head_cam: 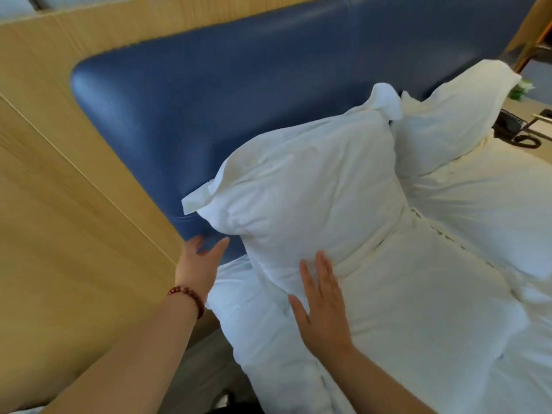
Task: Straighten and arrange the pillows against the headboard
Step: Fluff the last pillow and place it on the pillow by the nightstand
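- The blue padded headboard (239, 94) runs across the top of the view, set into a pale wooden wall panel (59, 204).
- The bed (448, 309) below it is covered in white, rumpled bedding.
- The near pillow (307, 198) stands propped on the bedding, leaning back toward the headboard, with its flapped corners sticking out untidily.
- The far pillow (454, 121) also leans against the headboard, just beside the near one and touching it at its upper corner.
- Both look soft, light and plump; they should dent under any push and slump if let go, so I would take them at the side edges or corners and pat the face flat.
- The right hand (322, 309) lies flat on the lower front of the near pillow, fingers (324, 273) spread wide, gripping nothing.
- The left hand (198, 264), a red bead bracelet (188, 297) at its wrist, reaches between pillow and headboard, fingers loosely apart and empty.
- A dark telephone (513, 128) sits on the bedside table (528, 109) at far right.
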Demonstrator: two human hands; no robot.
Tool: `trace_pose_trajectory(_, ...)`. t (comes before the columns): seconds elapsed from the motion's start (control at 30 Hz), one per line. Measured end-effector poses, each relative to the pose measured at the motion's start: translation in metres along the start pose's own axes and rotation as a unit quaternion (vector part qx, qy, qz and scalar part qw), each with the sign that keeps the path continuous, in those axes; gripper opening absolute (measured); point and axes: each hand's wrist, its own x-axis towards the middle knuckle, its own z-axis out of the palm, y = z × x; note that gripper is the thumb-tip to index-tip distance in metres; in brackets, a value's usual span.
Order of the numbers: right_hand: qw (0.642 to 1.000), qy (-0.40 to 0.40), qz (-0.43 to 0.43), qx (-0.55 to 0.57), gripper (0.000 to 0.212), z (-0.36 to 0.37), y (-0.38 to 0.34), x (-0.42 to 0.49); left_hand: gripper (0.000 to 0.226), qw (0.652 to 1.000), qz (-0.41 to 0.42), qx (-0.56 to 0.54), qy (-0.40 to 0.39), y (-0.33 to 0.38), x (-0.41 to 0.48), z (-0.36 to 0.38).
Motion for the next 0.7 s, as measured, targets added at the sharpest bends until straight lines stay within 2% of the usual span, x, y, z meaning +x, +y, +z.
trace_pose_trajectory(0.07,0.99,-0.028,0.077,0.115,0.063,0.007,-0.017,-0.027,0.067,0.992,0.022,-0.094,-0.083,-0.006,0.009,-0.002)
trace_pose_trajectory(0.1,0.969,-0.034,0.147,0.194,0.061,0.007,-0.027,-0.031,0.06,0.986,0.031,-0.112,-0.122,-0.006,0.013,0.0)
trace_pose_trajectory(0.17,0.901,-0.035,0.295,0.317,0.048,0.011,-0.039,-0.023,0.042,0.973,0.029,-0.148,-0.173,-0.005,0.019,0.005)
trace_pose_trajectory(0.23,0.79,-0.021,0.445,0.422,0.041,0.021,-0.041,-0.007,0.034,0.968,0.007,-0.171,-0.181,-0.004,0.026,0.012)
trace_pose_trajectory(0.27,0.71,-0.022,0.516,0.479,0.044,0.028,-0.042,-0.002,0.035,0.971,-0.001,-0.166,-0.174,-0.005,0.03,0.013)
trace_pose_trajectory(0.3,0.614,-0.026,0.57,0.545,0.049,0.034,-0.044,0.0,0.041,0.977,-0.002,-0.139,-0.161,-0.006,0.033,0.012)
trace_pose_trajectory(0.33,0.53,-0.02,0.6,0.599,0.052,0.041,-0.044,-0.002,0.047,0.983,0.0,-0.11,-0.148,-0.007,0.034,0.01)
trace_pose_trajectory(0.37,0.47,0.0,0.612,0.637,0.052,0.046,-0.045,-0.005,0.048,0.987,0.003,-0.096,-0.133,-0.007,0.034,0.006)
trace_pose_trajectory(0.4,0.43,0.04,0.615,0.66,0.047,0.051,-0.044,-0.008,0.044,0.988,0.012,-0.098,-0.117,-0.008,0.035,0.001)
trace_pose_trajectory(0.47,0.371,0.147,0.609,0.686,0.027,0.061,-0.036,-0.014,0.033,0.987,0.033,-0.11,-0.113,-0.005,0.033,-0.007)
trace_pose_trajectory(0.57,0.286,0.252,0.599,0.704,0.016,0.071,-0.025,-0.026,0.028,0.977,0.016,-0.171,-0.125,-0.008,0.03,-0.002)
trace_pose_trajectory(0.63,0.261,0.272,0.62,0.688,0.018,0.077,-0.022,-0.042,0.032,0.976,-0.006,-0.172,-0.131,-0.012,0.027,0.008)
trace_pose_trajectory(0.7,0.262,0.282,0.635,0.67,0.005,0.081,-0.022,-0.057,0.039,0.969,-0.038,-0.143,-0.2,-0.022,0.024,0.023)
